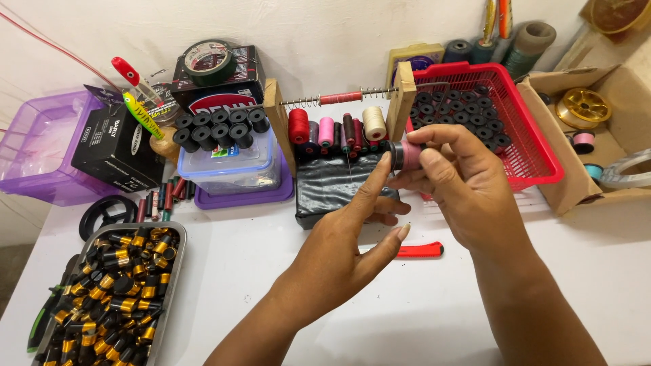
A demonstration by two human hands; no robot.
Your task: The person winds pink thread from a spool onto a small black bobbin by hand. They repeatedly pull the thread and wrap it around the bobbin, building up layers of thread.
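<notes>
While your forearms reached in over the white worktop, your hands were together, both clamped on one small pink-wound spool held in the air above the black block. Your left hand pinched its near end with the thumb up; your right hand curled round the far end. Its pink winding looked full; by my reading the job was mid-batch, since beyond them black spools filled the red basket and the metal tray.
</notes>
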